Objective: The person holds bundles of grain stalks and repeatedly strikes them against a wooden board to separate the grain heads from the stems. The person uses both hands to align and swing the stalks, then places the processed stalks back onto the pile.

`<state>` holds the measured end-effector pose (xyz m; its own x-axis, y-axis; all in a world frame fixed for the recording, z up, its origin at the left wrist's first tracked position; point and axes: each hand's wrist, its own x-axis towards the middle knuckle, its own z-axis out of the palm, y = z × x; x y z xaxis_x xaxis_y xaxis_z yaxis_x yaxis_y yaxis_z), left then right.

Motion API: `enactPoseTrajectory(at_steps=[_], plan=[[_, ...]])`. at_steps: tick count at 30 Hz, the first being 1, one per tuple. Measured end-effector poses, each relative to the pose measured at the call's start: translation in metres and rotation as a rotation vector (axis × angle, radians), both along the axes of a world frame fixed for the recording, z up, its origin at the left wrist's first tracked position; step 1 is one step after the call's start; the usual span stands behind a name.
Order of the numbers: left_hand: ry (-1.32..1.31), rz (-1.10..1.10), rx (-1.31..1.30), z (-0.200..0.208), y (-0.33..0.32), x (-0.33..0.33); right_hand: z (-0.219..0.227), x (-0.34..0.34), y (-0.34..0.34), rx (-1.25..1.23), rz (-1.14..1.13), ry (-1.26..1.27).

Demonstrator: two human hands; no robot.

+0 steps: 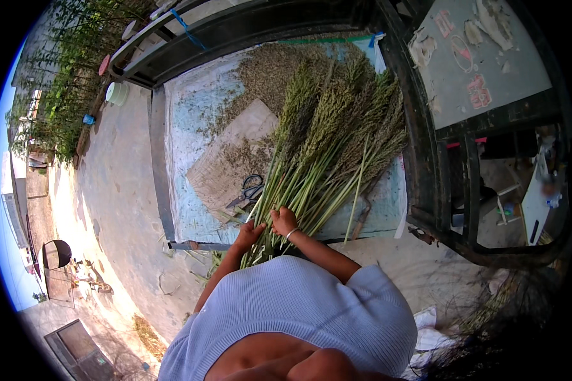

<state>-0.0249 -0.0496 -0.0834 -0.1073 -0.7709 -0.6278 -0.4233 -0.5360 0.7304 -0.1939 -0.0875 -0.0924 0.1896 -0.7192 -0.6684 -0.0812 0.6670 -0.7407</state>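
A large bundle of green stalks with bushy seed heads (327, 117), like broomcorn, lies across the sheet with its heads pointing away from me. Near the cut ends, my left hand (250, 234) is closed on some of the stalks. Just right of it, my right hand (283, 221), with a pale bangle at its wrist, is also curled closed at the stalks; its fingertips are partly hidden. Dark-handled scissors (251, 188) rest left of the stalks, on a flattened brown sack (219, 164) strewn with loose seed.
A pale blue sheet (183, 127) lines the flat bed under the stalks. Loose seed (260, 66) covers its far part. Dark metal frame rails (419, 127) rise at the back and right. A curved tool (361, 219) lies right of the stalks. Concrete ground (117, 168) spreads left.
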Motion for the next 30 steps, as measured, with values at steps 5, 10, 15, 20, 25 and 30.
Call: enactPoseTrajectory(at_steps=[5,10,15,20,25,30], plan=[[0.058,0.079,0.147,0.024,-0.004,-0.016,-0.048,-0.004,0.014,-0.255,-0.002,0.247],[0.107,0.051,0.275,0.033,-0.008,-0.010,-0.040,-0.009,0.023,-0.184,-0.167,-0.064],[0.109,-0.077,-0.014,0.025,0.009,-0.013,0.009,-0.007,0.003,0.032,0.219,-0.038],[0.055,-0.149,-0.075,0.029,0.011,-0.021,0.000,-0.005,0.006,-0.527,0.399,0.359],[-0.278,-0.025,0.021,0.022,0.007,-0.020,-0.026,-0.010,-0.013,-0.461,0.046,0.370],[-0.081,0.153,0.043,0.059,0.008,-0.016,-0.111,-0.050,-0.035,-0.448,-0.380,0.764]])
